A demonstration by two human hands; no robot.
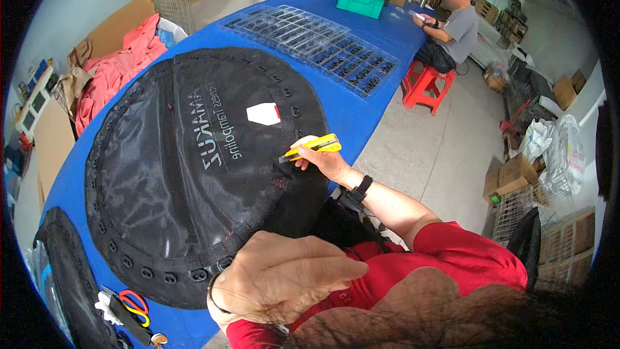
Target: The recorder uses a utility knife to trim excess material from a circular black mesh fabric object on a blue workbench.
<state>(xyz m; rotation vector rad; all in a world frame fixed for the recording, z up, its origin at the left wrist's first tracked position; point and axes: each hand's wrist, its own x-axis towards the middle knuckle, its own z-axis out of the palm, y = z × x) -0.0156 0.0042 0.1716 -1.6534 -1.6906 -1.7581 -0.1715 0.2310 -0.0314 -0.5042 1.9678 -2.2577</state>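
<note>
A large round black mesh mat (142, 148) lies on the blue-covered table, with small black plastic clips (170, 278) along its rim. My right hand (326, 158) is closed round a yellow utility knife (320, 147). The knife's blade end points left, at the mat's right-hand border. Close to the camera, my left hand (284, 278) is raised over the near edge of the mat, its back showing and its fingers drawn together. What those fingers hold, if anything, is hidden. A white tag (263, 114) with a red edge lies on the mat beyond the knife.
Clear compartment trays (323, 45) of small black parts lie along the far side, with a green bin (360, 0) behind. Scissors (135, 307) and another black piece (68, 271) are at near left. A person (455, 22) sits on a red stool (426, 87) at far right.
</note>
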